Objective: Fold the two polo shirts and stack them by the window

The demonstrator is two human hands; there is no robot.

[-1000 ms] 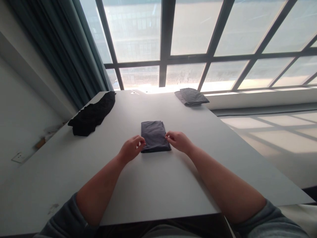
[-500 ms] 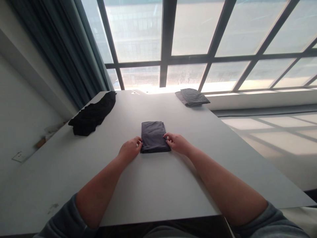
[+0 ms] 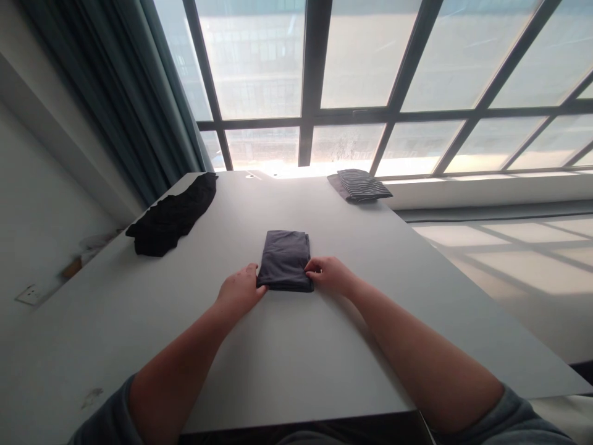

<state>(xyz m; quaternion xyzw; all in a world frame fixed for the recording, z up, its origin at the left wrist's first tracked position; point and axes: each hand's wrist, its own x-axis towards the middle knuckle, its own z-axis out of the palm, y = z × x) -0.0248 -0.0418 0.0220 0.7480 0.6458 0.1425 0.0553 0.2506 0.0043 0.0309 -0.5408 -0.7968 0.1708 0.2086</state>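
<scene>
With the left hand (image 3: 238,290), pinching the near left corner of the folded dark grey rectangular cloth (image 3: 284,258), thumb on top, fingers curled in at the edge. With the right hand (image 3: 330,276), nipping the near right corner the same way, fingertips closed on the fabric. Holding that cloth flat on the middle of the plain white table (image 3: 287,364), forearms reaching in from the near edge. Looking further out: spotting a crumpled black garment (image 3: 171,213) at the table's left edge, well apart from both hands, and a folded striped dark cloth (image 3: 360,184) at the far right corner. Beyond, catching a teal pleated curtain (image 3: 115,93) hanging beside the big dark-framed window (image 3: 310,80).
</scene>
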